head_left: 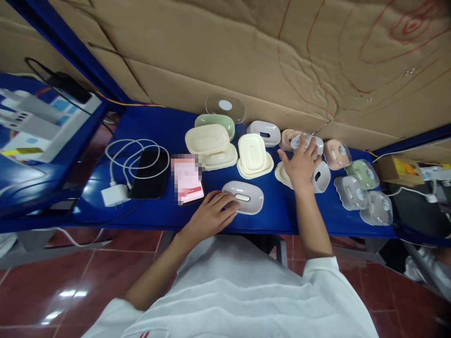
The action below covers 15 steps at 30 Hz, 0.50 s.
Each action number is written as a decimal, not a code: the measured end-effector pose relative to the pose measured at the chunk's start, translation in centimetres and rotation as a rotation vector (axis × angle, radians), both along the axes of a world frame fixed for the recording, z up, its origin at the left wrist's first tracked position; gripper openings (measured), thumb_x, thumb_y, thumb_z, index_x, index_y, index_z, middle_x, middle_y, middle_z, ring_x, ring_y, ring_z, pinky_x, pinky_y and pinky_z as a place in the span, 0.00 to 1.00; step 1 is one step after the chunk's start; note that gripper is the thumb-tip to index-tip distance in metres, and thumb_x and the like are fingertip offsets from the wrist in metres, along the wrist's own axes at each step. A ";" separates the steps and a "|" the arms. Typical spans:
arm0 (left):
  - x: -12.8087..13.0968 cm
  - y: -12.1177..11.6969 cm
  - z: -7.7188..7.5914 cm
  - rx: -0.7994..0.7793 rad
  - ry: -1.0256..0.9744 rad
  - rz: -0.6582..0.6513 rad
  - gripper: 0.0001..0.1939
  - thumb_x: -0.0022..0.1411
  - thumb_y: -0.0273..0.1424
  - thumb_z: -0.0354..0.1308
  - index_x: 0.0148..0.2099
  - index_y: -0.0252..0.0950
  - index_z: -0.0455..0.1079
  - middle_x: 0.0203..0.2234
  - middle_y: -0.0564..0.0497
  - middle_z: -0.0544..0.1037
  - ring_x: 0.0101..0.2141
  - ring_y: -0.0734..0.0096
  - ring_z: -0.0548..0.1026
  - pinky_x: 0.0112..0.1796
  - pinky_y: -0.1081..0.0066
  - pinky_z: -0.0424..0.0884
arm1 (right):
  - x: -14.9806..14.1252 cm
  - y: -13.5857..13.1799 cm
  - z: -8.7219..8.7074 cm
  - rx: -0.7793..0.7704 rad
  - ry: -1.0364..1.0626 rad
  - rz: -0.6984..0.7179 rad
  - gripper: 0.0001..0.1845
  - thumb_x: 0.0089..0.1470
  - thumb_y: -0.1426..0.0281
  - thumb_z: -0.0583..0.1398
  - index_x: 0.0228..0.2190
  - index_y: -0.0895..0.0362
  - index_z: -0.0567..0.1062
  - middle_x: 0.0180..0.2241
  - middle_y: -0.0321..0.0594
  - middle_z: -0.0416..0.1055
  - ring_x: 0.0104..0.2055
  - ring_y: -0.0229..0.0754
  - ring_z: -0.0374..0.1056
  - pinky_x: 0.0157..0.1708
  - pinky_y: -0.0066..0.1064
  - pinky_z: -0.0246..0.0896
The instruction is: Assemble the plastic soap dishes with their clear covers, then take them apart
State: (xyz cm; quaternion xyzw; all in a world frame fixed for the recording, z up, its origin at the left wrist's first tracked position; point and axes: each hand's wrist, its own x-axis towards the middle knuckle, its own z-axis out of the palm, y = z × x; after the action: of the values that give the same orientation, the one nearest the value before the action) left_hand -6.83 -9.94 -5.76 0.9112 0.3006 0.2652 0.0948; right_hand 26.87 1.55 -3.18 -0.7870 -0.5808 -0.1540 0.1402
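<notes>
A loose white top is worn, softly rippled from side to side and marked on the person's left by small red strokes. Short white sleeves are finished with plain hems, while forearms and fingers are left bare.

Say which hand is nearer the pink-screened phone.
Left: the left hand is just right of the phone, at the gray dish; the right hand is farther right, beyond the dish.

Nothing could be read: the round pale labels on the clear plastic lids were too small, the rectangular pink phone screen pixelated, and red strokes on the white cloth shirt cut off
</notes>
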 end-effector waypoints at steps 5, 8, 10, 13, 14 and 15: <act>-0.2 0.0 -0.4 -0.022 -0.035 -0.005 0.12 0.75 0.25 0.61 0.57 0.39 0.78 0.53 0.44 0.82 0.56 0.56 0.79 0.61 0.52 0.73 | -1.2 1.9 -1.0 -0.011 0.061 0.009 0.48 0.65 0.51 0.65 0.74 0.62 0.58 0.77 0.73 0.44 0.75 0.75 0.52 0.67 0.75 0.53; -0.3 0.0 -0.5 -0.019 -0.055 -0.009 0.12 0.75 0.24 0.60 0.57 0.39 0.78 0.54 0.43 0.81 0.57 0.55 0.79 0.62 0.50 0.74 | 0.3 0.4 0.1 0.130 0.127 0.118 0.47 0.63 0.52 0.66 0.71 0.62 0.58 0.76 0.73 0.43 0.76 0.73 0.51 0.68 0.70 0.56; -0.3 0.0 -0.6 -0.018 -0.093 -0.005 0.12 0.76 0.25 0.60 0.57 0.38 0.77 0.57 0.40 0.79 0.59 0.53 0.78 0.63 0.49 0.75 | 1.0 -2.3 1.0 0.204 0.205 0.253 0.48 0.64 0.49 0.64 0.72 0.59 0.54 0.76 0.70 0.42 0.79 0.70 0.47 0.69 0.67 0.58; -0.5 -0.1 -0.7 -0.055 -0.172 0.019 0.09 0.75 0.26 0.63 0.56 0.36 0.74 0.62 0.36 0.74 0.62 0.50 0.76 0.62 0.50 0.77 | 0.4 -8.4 1.4 0.211 0.427 0.511 0.44 0.69 0.48 0.59 0.74 0.54 0.50 0.76 0.64 0.46 0.81 0.63 0.46 0.71 0.63 0.60; -0.5 -0.1 -0.7 -0.082 -0.194 0.031 0.09 0.75 0.27 0.64 0.56 0.35 0.73 0.63 0.35 0.73 0.64 0.49 0.75 0.62 0.50 0.78 | -0.3 -10.6 1.2 0.195 0.503 0.586 0.43 0.69 0.48 0.59 0.73 0.53 0.51 0.76 0.63 0.46 0.81 0.64 0.47 0.71 0.64 0.60; -0.6 -0.1 -0.7 -0.109 -0.215 0.045 0.11 0.75 0.28 0.64 0.57 0.35 0.72 0.64 0.34 0.72 0.65 0.48 0.74 0.63 0.50 0.78 | -1.1 -12.5 0.8 0.168 0.560 0.643 0.44 0.67 0.47 0.61 0.73 0.53 0.54 0.77 0.63 0.47 0.81 0.65 0.48 0.72 0.65 0.59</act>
State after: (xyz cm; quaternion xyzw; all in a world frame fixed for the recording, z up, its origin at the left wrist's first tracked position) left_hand -7.38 -10.08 -6.51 0.8640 0.3233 0.3466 0.1699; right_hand 25.79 -11.00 -2.34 -0.5634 -0.7213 0.0702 0.3966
